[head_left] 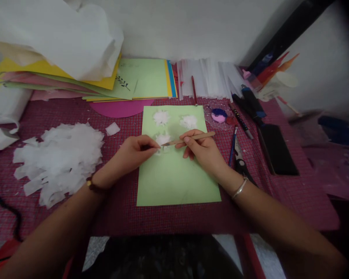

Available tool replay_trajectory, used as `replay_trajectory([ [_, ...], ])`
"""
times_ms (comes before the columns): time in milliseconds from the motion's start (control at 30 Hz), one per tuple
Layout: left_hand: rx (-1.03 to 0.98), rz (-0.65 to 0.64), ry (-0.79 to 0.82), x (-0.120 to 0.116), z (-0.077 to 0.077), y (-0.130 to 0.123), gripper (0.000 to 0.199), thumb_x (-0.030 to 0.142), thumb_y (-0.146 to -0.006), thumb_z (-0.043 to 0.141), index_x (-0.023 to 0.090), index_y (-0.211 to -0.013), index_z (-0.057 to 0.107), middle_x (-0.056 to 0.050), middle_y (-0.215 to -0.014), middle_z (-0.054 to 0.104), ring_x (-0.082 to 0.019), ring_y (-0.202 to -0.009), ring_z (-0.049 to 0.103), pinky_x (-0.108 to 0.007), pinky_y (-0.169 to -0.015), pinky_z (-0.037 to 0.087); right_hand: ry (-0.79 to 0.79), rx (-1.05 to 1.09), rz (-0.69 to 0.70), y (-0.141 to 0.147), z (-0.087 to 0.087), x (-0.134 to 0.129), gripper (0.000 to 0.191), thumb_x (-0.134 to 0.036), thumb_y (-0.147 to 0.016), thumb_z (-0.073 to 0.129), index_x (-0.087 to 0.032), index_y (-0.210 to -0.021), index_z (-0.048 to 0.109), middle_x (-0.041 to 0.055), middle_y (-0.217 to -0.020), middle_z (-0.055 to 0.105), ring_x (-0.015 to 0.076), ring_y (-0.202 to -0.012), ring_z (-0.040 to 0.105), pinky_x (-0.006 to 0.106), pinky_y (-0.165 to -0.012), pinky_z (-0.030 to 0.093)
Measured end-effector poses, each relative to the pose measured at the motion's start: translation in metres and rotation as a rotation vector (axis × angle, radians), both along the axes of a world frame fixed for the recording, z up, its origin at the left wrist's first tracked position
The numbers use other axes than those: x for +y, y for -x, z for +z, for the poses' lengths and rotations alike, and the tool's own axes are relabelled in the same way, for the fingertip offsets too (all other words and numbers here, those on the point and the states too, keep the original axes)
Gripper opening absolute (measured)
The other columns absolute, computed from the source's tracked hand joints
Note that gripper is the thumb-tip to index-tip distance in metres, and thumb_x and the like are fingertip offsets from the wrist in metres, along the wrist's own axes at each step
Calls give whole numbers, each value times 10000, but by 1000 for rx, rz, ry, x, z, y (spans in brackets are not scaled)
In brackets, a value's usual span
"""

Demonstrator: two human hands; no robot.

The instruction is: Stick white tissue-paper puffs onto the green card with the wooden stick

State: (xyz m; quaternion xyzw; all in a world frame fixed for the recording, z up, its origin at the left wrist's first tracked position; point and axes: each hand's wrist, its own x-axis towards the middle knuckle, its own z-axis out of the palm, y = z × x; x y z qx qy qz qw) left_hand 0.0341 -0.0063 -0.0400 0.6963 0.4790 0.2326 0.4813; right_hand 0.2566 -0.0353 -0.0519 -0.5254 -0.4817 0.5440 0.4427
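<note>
A light green sheet of paper (pixel 178 182) lies in front of me with white tissue-paper tufts on it, one at the upper left (pixel 161 117) and one at the upper right (pixel 188 121). A third white tuft (pixel 163 138) shows just behind my fingertips. My right hand (pixel 202 149) grips a pale wooden stick (pixel 197 136) with a dark pointed tip, slanted to the left. That tip meets the fingertips of my left hand (pixel 136 151), which are pinched together above the sheet. Whatever small thing they hold is hidden.
Left of the sheet is a heap of white tissue squares (pixel 66 159), with one loose square (pixel 113 129) nearby. Right of it lie a paint palette (pixel 219 115), a blue brush (pixel 233 147), a craft knife (pixel 240 155) and a black flat brush (pixel 276 149). Coloured papers (pixel 151 79) are stacked behind.
</note>
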Motion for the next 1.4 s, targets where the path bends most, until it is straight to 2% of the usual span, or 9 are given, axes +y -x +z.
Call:
replay_trajectory([
  [100,51,23,-93,1,-8,-10,134,259,-771,606,160,-796,694,-32,-742,679,-141,-681,585,-254,-604,438,-32,1,-28,-1,4,-3,147,-348,-882,587,-200,-880,580,5,-757,727,73,-468,564,236,-403,351],
  [233,39,54,-121,1,-12,-13,111,238,-763,599,154,-781,669,-21,-698,655,-126,-638,556,-233,-561,413,-141,22,-99,0,12,-11,129,-326,-891,573,-199,-868,588,-3,-724,715,73,-479,569,231,-429,377],
  [333,49,57,-130,0,-10,-12,92,223,-752,599,152,-761,658,-15,-678,644,-118,-618,543,-228,-549,401,-204,8,-65,1,12,-15,105,-299,-888,580,-199,-860,594,-12,-700,697,74,-501,573,224,-456,410],
  [600,71,71,-129,-1,-7,-10,96,189,-732,577,152,-768,657,-6,-663,619,-115,-608,527,-232,-544,385,-279,-133,71,1,-3,-14,137,-284,-930,539,-198,-867,625,0,-793,669,86,-586,590,234,-494,441],
  [1033,29,109,-162,2,-18,-10,58,217,-756,622,166,-763,649,-3,-675,633,-120,-615,555,-243,-551,404,-324,-206,95,2,-3,-16,141,-283,-949,530,-202,-908,637,5,-804,667,99,-615,590,251,-502,422],
  [1133,40,108,-157,2,-17,-10,76,235,-759,634,163,-776,651,-4,-683,640,-121,-615,555,-245,-551,399,-365,-287,116,1,-3,-16,150,-285,-958,513,-207,-932,638,2,-815,670,101,-610,584,261,-524,436],
  [1233,68,124,-197,2,-14,-10,123,269,-813,597,161,-768,635,-4,-685,623,-120,-624,540,-252,-567,393,-470,-431,162,0,-1,-19,161,-254,-967,486,-217,-972,642,9,-855,680,114,-655,602,279,-598,475],
  [1333,95,153,-192,2,-11,-8,192,281,-885,501,169,-763,599,18,-614,549,-113,-567,503,-253,-544,377,-629,-639,260,0,4,-23,199,-212,-974,450,-210,-1026,643,53,-959,704,164,-820,650,315,-705,508],
  [1400,87,158,-157,2,-10,-7,183,262,-892,477,173,-775,585,29,-591,521,-110,-538,492,-250,-531,374,-740,-825,365,0,7,-26,236,-190,-977,417,-210,-1034,646,76,-996,708,192,-855,649,343,-722,504],
])
